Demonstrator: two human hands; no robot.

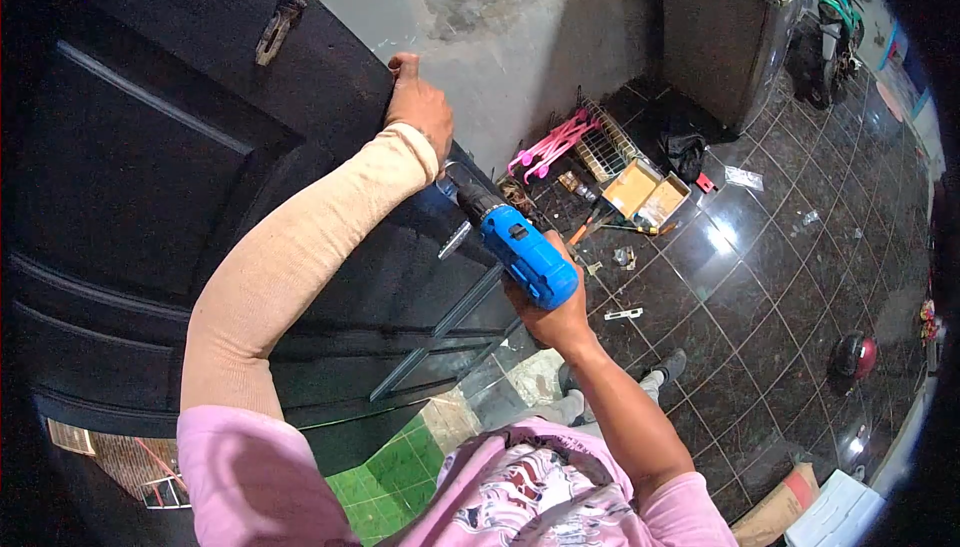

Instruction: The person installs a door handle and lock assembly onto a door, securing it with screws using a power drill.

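Note:
A blue cordless drill is in my right hand, its fingers wrapped round the grip. The black chuck of the drill points up and left at the edge of a dark panelled door. My left hand rests at the top of the door edge, just above the chuck, with the thumb and fingers bent over it. Some of its fingers are hidden behind the edge. A worn metal latch is fixed to the door face, left of my left hand. The drill's tip is hard to make out.
On the dark tiled floor lie a yellow box, a wire basket, a pink frame and small tools. A red helmet and a motorbike are at the right. Cardboard lies bottom right.

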